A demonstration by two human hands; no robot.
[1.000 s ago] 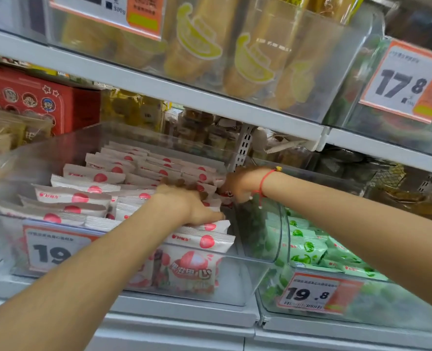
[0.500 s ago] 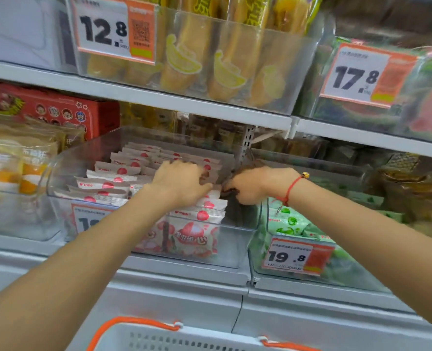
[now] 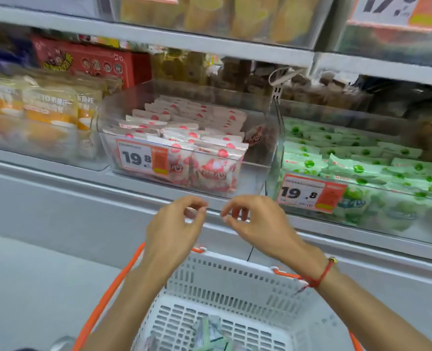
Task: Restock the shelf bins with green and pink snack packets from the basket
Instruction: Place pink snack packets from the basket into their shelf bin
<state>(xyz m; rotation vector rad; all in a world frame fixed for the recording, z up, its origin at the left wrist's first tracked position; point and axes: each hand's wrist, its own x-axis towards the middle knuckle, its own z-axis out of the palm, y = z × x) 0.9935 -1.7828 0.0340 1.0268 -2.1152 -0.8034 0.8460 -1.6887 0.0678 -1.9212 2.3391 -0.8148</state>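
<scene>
Shelf (image 3: pixel 159 38): grey, two tiers in view, upper tier holding clear bins of yellow goods, blurred.
Clear bin (image 3: pixel 270 138), centre of lower tier: stocked with pink snack packets (image 3: pixel 184 133) in upright rows, right-hand end bare but for one loose packet; price tag (image 3: pixel 142 157) reading 19.8 fixed to front wall.
Second clear bin (image 3: pixel 280 148), just beside on the right: stocked with green snack packets (image 3: pixel 356 160) in rows; price tag (image 3: pixel 311 193) reading 19.8 on front.
Orange-and-beige packets (image 3: pixel 50 110), left of pink bin; red box (image 3: pixel 88 60) behind them.
Basket (image 3: pixel 230 282), white slatted plastic with orange handles, below the shelf edge at bottom of view; a few green packets (image 3: pixel 209 330) lying loose at its bottom, blurred.
Left hand (image 3: pixel 174 224) and right hand (image 3: pixel 258 224): raised side by side above the basket's far rim, in front of the shelf edge, apart from both bins; fingers loosely curled, thumb near forefinger, nothing held in either.
Red cord bracelet (image 3: pixel 321 274) on right wrist.
</scene>
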